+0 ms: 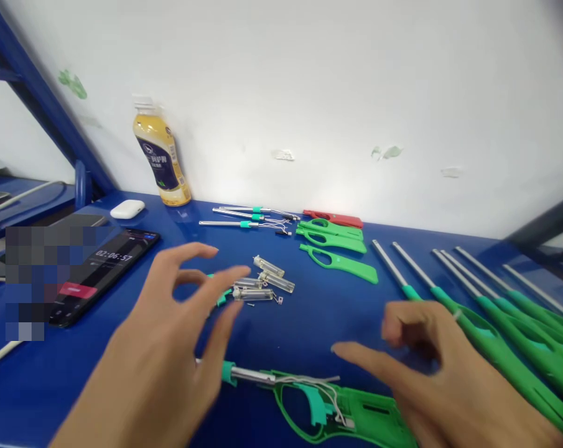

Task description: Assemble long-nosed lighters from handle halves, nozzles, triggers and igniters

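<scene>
My left hand [164, 323] hovers over the blue table with thumb and fingers apart and nothing between them. Its fingertips are closest to several clear fuel tanks [274, 281] with small metal fittings. Below both hands lies an opened green lighter handle half [379, 414], holding a teal trigger [316, 404] and thin wires. A metal lighter tube [253, 375] with a teal collar extends leftward from it, partly hidden by my left hand. Over the handle's right end, my right hand [430, 367] has its thumb stretched out and its other fingers bent, with a gap between and nothing held.
Finished-looking green lighters [486, 333] line the right side. Loose tubes with wires [229, 224], green handle halves [341, 264] and a red one [339, 218] lie at the back. Leftward are a phone [108, 267], a white earbud case [127, 209] and a yellow bottle [162, 155].
</scene>
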### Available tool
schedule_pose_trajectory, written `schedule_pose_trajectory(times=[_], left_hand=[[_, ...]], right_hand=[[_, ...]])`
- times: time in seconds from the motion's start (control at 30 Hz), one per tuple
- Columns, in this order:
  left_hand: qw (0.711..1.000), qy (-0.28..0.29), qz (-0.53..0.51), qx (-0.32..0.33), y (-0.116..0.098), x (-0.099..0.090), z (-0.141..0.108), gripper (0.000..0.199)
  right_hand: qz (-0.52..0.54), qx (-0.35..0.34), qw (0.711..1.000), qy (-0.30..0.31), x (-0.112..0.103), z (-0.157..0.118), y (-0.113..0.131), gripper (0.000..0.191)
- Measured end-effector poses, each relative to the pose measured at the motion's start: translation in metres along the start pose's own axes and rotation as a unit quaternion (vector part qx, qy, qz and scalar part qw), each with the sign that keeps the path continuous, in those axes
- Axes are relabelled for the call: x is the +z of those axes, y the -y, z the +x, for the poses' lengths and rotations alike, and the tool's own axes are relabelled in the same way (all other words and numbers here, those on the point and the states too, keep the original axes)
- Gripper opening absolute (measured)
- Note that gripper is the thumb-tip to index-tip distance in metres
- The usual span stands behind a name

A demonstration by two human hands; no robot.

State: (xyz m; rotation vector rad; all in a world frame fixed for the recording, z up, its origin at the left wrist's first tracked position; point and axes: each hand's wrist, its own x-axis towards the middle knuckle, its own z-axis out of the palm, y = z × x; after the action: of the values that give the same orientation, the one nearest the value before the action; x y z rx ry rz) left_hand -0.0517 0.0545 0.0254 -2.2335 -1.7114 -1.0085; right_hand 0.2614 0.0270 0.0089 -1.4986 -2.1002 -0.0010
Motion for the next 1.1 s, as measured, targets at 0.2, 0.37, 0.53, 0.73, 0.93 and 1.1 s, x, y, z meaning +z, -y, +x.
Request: schedule_pose_trajectory(times=[0.2, 0.37, 0.53, 0.73, 0.93, 1.1], left_hand=[[0.989, 0.14, -0.032, -0.035, 0.028, -0.004, 0.027, 0.033], [0.977, 0.213, -0.026, -0.019, 0.023, 0.014, 0.022, 0.033], [0.967, 0.254, 0.001, -0.033, 0.025, 0.014, 0.027, 0.029], [0.963, 0.26, 0.038, -0.053, 0.023, 0.008, 0.024, 0.034], [0.965, 0.245, 0.065, -0.062, 0.036, 0.0, 0.027, 0.031], [0.964, 0.255, 0.069, -0.025, 0.031, 0.01, 0.029, 0.03]], right_hand=[[-0.057, -0.245, 0.959, 0.127, -0.012, 0.076, 0.026, 0.027], [-0.088, -0.254, 0.953, 0.14, 0.019, 0.105, 0.048, 0.014], [-0.114, -0.257, 0.945, 0.166, 0.04, 0.118, 0.056, 0.019], [-0.146, -0.261, 0.937, 0.178, 0.061, 0.118, 0.056, 0.019], [-0.141, -0.245, 0.945, 0.164, 0.05, 0.117, 0.046, 0.019], [-0.122, -0.237, 0.95, 0.163, 0.023, 0.127, 0.024, 0.028]])
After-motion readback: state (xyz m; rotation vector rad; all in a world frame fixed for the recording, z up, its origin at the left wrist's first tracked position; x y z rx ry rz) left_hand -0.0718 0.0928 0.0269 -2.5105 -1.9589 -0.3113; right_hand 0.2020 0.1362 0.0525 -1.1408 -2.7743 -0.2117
